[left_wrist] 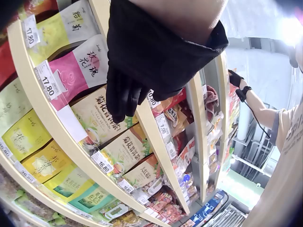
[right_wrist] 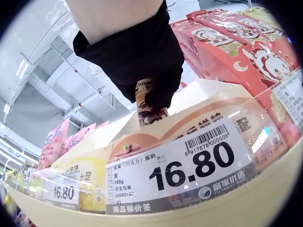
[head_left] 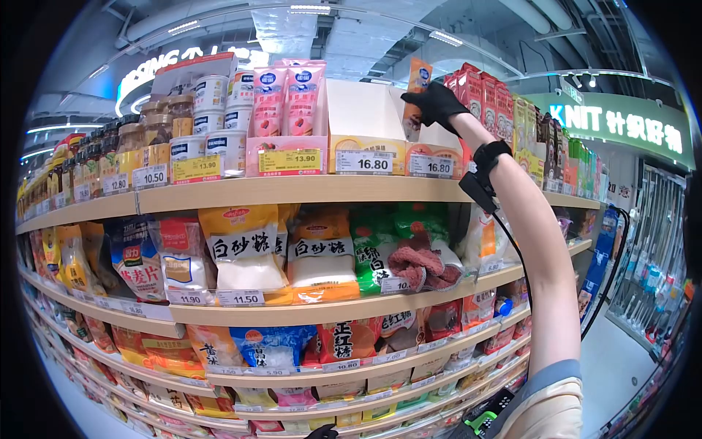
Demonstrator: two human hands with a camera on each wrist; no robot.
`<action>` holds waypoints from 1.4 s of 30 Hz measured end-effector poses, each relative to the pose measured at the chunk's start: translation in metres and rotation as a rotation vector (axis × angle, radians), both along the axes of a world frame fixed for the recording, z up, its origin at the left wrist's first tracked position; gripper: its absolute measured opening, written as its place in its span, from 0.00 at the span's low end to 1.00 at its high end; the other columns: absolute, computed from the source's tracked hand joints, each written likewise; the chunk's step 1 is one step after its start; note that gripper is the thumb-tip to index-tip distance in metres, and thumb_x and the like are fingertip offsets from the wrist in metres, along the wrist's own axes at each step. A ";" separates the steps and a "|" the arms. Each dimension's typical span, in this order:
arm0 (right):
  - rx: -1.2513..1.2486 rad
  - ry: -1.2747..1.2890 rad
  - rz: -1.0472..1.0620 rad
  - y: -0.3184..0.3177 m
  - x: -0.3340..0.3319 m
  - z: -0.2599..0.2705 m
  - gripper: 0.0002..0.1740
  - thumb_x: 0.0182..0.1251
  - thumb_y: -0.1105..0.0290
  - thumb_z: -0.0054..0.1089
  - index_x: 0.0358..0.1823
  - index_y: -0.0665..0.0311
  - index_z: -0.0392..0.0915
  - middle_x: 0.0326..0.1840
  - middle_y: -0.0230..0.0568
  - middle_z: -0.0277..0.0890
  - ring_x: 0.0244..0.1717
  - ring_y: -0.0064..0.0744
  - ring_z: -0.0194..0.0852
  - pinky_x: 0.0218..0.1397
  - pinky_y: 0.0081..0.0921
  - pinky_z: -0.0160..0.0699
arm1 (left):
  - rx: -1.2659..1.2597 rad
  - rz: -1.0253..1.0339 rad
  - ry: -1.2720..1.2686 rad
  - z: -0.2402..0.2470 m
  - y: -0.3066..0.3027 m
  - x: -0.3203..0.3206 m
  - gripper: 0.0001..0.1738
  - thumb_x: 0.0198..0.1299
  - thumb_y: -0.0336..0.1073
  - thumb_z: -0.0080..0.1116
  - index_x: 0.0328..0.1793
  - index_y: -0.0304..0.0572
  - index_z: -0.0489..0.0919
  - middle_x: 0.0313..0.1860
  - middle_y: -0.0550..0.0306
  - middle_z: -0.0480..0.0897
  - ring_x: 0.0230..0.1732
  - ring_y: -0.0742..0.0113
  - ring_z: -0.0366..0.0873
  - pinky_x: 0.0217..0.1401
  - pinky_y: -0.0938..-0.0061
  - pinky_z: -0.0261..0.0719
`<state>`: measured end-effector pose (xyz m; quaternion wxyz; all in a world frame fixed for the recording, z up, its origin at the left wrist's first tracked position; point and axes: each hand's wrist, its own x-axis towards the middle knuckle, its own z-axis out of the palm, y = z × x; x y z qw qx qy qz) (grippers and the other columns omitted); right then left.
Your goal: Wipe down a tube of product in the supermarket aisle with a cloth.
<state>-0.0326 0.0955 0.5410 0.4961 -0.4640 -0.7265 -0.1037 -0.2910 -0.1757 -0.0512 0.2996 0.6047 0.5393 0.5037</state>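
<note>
In the head view my right hand [head_left: 439, 106], in a black glove, grips a brown-and-orange tube of condensed milk [head_left: 419, 77] at the top shelf. The tube stands upright over an open display box [head_left: 433, 139], whose label reads 16.80. From the right wrist camera, the gloved right hand [right_wrist: 142, 56] hides most of the tube [right_wrist: 145, 101], and its lower end is at the box's front panel. My gloved left hand [left_wrist: 142, 61] hangs low before the lower shelves with its fingers pointing down, holding nothing. Only a bit of it shows at the head view's bottom edge.
A cream display box [head_left: 365, 121] and pink tubes [head_left: 302, 102] stand left of the right hand; red packs [head_left: 475, 91] stand to its right. Sugar bags [head_left: 243, 249] fill the shelf below, where a reddish cloth item [head_left: 417, 265] lies. A cable [head_left: 515, 256] hangs along my right arm.
</note>
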 end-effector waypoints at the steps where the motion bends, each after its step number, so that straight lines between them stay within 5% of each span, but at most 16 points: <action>1: -0.062 -0.110 -0.037 0.010 -0.002 0.003 0.24 0.49 0.55 0.63 0.38 0.70 0.77 0.24 0.46 0.77 0.22 0.34 0.78 0.25 0.25 0.75 | 0.009 -0.004 -0.015 0.001 0.002 0.002 0.14 0.59 0.35 0.51 0.50 0.39 0.75 0.33 0.50 0.80 0.29 0.69 0.77 0.33 0.76 0.73; 2: -0.062 -0.116 -0.036 0.019 -0.002 0.002 0.24 0.49 0.55 0.63 0.38 0.70 0.77 0.24 0.46 0.77 0.22 0.34 0.78 0.25 0.25 0.75 | 0.009 -0.002 -0.021 0.001 0.004 0.004 0.14 0.59 0.35 0.51 0.50 0.39 0.75 0.33 0.50 0.80 0.29 0.69 0.77 0.33 0.76 0.73; 4: 0.276 -0.834 -0.292 0.036 0.002 0.002 0.25 0.47 0.59 0.64 0.50 0.53 0.74 0.34 0.46 0.77 0.34 0.36 0.79 0.34 0.27 0.77 | 0.070 0.033 -0.009 0.000 0.009 0.009 0.14 0.59 0.35 0.50 0.49 0.38 0.75 0.33 0.49 0.80 0.29 0.67 0.77 0.32 0.75 0.74; 7: 0.094 -0.902 -0.340 0.023 -0.009 -0.004 0.30 0.46 0.61 0.65 0.55 0.37 0.69 0.40 0.45 0.75 0.42 0.38 0.76 0.42 0.29 0.76 | 0.044 0.037 -0.040 0.005 0.012 0.013 0.13 0.60 0.35 0.50 0.49 0.37 0.75 0.32 0.49 0.80 0.28 0.64 0.78 0.31 0.74 0.74; 9: 0.144 -0.941 -0.300 0.035 -0.006 -0.006 0.26 0.47 0.57 0.64 0.52 0.45 0.73 0.38 0.45 0.76 0.39 0.38 0.78 0.40 0.28 0.76 | 0.062 0.042 -0.026 0.002 0.015 0.013 0.13 0.60 0.35 0.49 0.49 0.37 0.75 0.32 0.49 0.80 0.27 0.64 0.78 0.30 0.74 0.74; 11: -0.069 -0.597 -0.098 0.045 -0.003 -0.009 0.24 0.48 0.53 0.63 0.48 0.48 0.76 0.38 0.44 0.77 0.38 0.38 0.78 0.39 0.27 0.75 | 0.082 0.044 -0.007 0.004 0.019 0.013 0.13 0.60 0.35 0.49 0.48 0.37 0.75 0.31 0.49 0.80 0.27 0.63 0.78 0.30 0.73 0.74; 12: -0.317 -0.081 0.002 0.035 -0.010 -0.014 0.25 0.49 0.49 0.62 0.44 0.59 0.78 0.36 0.43 0.77 0.36 0.35 0.79 0.37 0.25 0.75 | 0.086 0.029 -0.029 0.008 0.019 0.014 0.13 0.60 0.35 0.49 0.48 0.38 0.75 0.32 0.49 0.80 0.27 0.64 0.78 0.30 0.73 0.74; 15: -0.340 -0.084 0.025 0.026 -0.009 -0.016 0.27 0.49 0.50 0.61 0.40 0.67 0.77 0.36 0.43 0.77 0.35 0.32 0.78 0.37 0.22 0.74 | 0.096 0.003 -0.035 0.008 0.025 0.014 0.13 0.60 0.35 0.49 0.49 0.39 0.75 0.32 0.49 0.80 0.28 0.64 0.79 0.30 0.74 0.74; 16: 0.080 -0.796 -0.128 0.042 0.007 -0.015 0.27 0.49 0.50 0.61 0.38 0.69 0.78 0.39 0.43 0.77 0.36 0.30 0.76 0.38 0.21 0.72 | 0.103 -0.003 -0.023 0.007 0.027 0.014 0.13 0.60 0.35 0.50 0.49 0.39 0.75 0.33 0.49 0.80 0.28 0.64 0.79 0.30 0.74 0.74; 19: -0.468 -0.239 -0.017 0.007 -0.005 -0.022 0.27 0.49 0.50 0.61 0.43 0.65 0.78 0.43 0.42 0.76 0.39 0.31 0.73 0.42 0.22 0.70 | 0.082 -0.007 -0.031 0.009 0.031 0.019 0.14 0.59 0.35 0.50 0.50 0.40 0.75 0.33 0.50 0.80 0.28 0.64 0.78 0.31 0.75 0.74; 24: -0.264 -0.643 0.056 0.028 0.011 -0.030 0.32 0.52 0.45 0.55 0.48 0.65 0.74 0.48 0.44 0.75 0.46 0.34 0.72 0.49 0.26 0.66 | 0.036 -0.032 -0.021 0.003 0.039 0.028 0.14 0.59 0.36 0.51 0.50 0.41 0.75 0.32 0.50 0.80 0.28 0.65 0.78 0.31 0.75 0.74; 31: -0.246 -0.728 0.033 0.056 0.022 -0.025 0.33 0.53 0.43 0.54 0.47 0.67 0.75 0.46 0.46 0.75 0.42 0.35 0.71 0.48 0.28 0.66 | 0.059 -0.038 0.019 0.014 0.038 0.033 0.14 0.58 0.35 0.53 0.50 0.42 0.75 0.30 0.50 0.80 0.28 0.64 0.78 0.31 0.75 0.74; 33: -0.260 -0.694 0.025 0.041 0.018 -0.027 0.15 0.60 0.69 0.50 0.45 0.69 0.73 0.39 0.55 0.73 0.33 0.44 0.68 0.40 0.28 0.70 | 0.063 -0.042 0.011 0.010 0.039 0.032 0.14 0.58 0.35 0.53 0.50 0.42 0.75 0.29 0.50 0.80 0.28 0.65 0.77 0.30 0.75 0.74; 34: -0.262 -0.694 0.025 0.033 0.015 -0.028 0.15 0.60 0.69 0.50 0.45 0.69 0.73 0.39 0.55 0.73 0.33 0.44 0.68 0.40 0.28 0.70 | 0.070 -0.046 0.003 0.007 0.040 0.032 0.14 0.58 0.35 0.53 0.50 0.42 0.75 0.29 0.50 0.80 0.28 0.65 0.77 0.30 0.75 0.74; 36: -0.368 -0.511 -0.025 0.022 0.010 -0.030 0.33 0.52 0.44 0.56 0.42 0.70 0.76 0.42 0.48 0.75 0.38 0.36 0.70 0.46 0.28 0.66 | 0.067 -0.054 0.006 -0.006 0.043 0.030 0.14 0.58 0.35 0.53 0.50 0.42 0.75 0.29 0.50 0.80 0.28 0.65 0.78 0.31 0.75 0.74; 42: -0.358 -0.427 -0.035 0.022 0.007 -0.033 0.31 0.52 0.44 0.57 0.39 0.69 0.78 0.35 0.48 0.77 0.36 0.37 0.72 0.43 0.28 0.68 | 0.004 -0.058 -0.032 0.003 0.038 0.032 0.14 0.59 0.33 0.51 0.51 0.43 0.75 0.31 0.50 0.80 0.32 0.67 0.79 0.32 0.76 0.75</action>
